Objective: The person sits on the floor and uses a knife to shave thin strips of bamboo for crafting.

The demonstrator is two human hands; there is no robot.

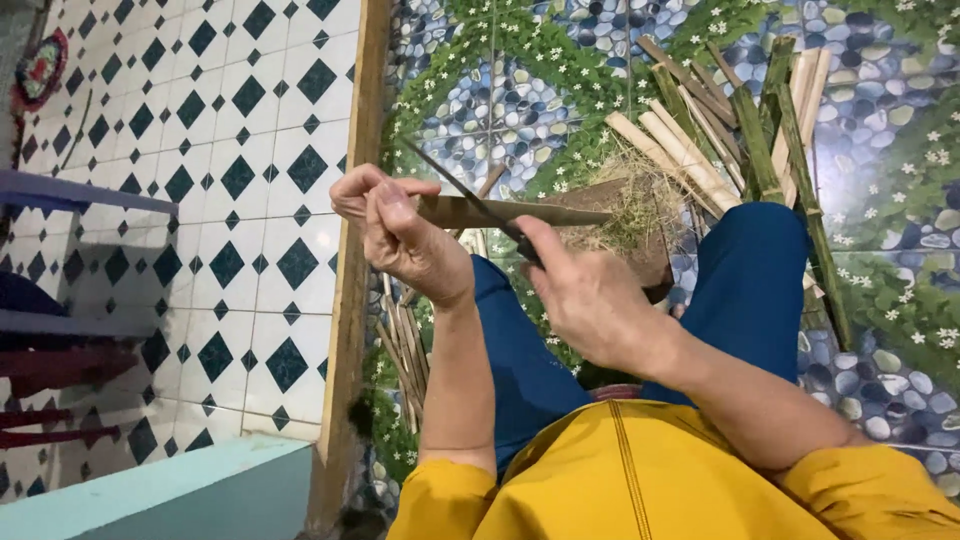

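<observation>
My left hand [398,232] pinches one end of a flat tan bamboo strip [560,213] that runs to the right above my knees. My right hand [590,295] grips the dark handle of a thin knife [455,185], whose blade crosses over the strip and slants up to the left. Both hands are raised above my blue trouser legs [750,280]. A wooden block [625,235] covered with pale shavings lies on the floor just beyond the strip.
A bundle of split green and tan bamboo pieces [735,125] lies at the upper right on the pebble-patterned floor. Thin bamboo slivers [405,345] rest by my left leg. A wooden beam [352,250] separates this floor from diamond tiles. A blue bench edge [80,192] is on the left.
</observation>
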